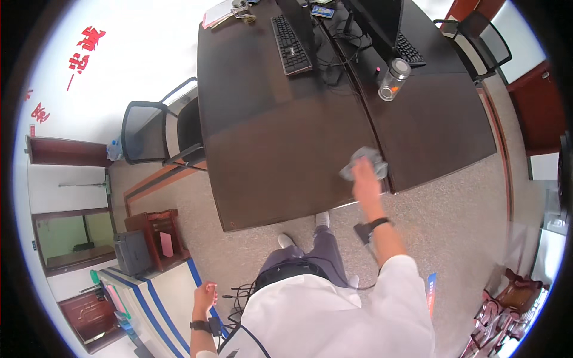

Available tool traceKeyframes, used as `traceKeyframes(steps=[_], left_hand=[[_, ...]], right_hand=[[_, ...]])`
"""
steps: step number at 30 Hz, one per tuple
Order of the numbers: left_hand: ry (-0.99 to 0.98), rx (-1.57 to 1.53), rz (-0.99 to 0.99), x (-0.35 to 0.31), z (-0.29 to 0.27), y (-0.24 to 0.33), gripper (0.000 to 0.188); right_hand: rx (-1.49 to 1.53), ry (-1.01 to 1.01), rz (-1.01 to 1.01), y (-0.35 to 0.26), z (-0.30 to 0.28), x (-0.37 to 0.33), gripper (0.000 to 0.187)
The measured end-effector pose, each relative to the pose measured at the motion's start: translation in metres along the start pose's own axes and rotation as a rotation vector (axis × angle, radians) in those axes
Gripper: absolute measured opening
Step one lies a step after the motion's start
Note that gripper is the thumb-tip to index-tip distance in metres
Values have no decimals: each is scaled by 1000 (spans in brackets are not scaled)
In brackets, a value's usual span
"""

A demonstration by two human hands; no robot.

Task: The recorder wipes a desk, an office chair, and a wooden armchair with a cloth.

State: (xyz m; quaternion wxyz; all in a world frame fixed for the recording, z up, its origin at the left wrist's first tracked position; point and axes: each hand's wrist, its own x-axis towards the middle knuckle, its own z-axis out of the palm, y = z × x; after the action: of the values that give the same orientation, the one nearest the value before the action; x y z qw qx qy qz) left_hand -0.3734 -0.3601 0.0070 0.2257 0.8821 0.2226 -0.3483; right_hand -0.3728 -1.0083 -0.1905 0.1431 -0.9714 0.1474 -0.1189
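Note:
My right hand presses a crumpled grey cloth onto the dark brown table, close to its near edge and beside the seam between two tabletops. Its fingers lie over the cloth and are slightly blurred. Down at my left side, away from the table, my left hand hangs with its fingers curled in and nothing visible in them. Each wrist wears a black band with a small dark box by it. Cables run along my waist.
A glass jar stands on the right tabletop. Farther back are a black keyboard, a monitor, tangled cables and papers. A black mesh chair is at the table's left side, another chair at the far right.

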Motion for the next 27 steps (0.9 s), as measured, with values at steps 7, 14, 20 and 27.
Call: traceKeyframes(steps=[7, 14, 20, 27], left_hand=[[-74, 16, 124, 17, -4, 20, 21], [-57, -79, -31, 38, -25, -75, 25], [22, -243, -118, 25, -48, -188, 28], [329, -307, -191, -29, -16, -350, 25]], right_hand=[[401, -220, -293, -113, 8, -84, 30], [134, -68, 340, -10, -7, -41, 40], [114, -84, 569, -72, 28, 94, 53], [200, -38, -49, -302, 174, 256, 48]])
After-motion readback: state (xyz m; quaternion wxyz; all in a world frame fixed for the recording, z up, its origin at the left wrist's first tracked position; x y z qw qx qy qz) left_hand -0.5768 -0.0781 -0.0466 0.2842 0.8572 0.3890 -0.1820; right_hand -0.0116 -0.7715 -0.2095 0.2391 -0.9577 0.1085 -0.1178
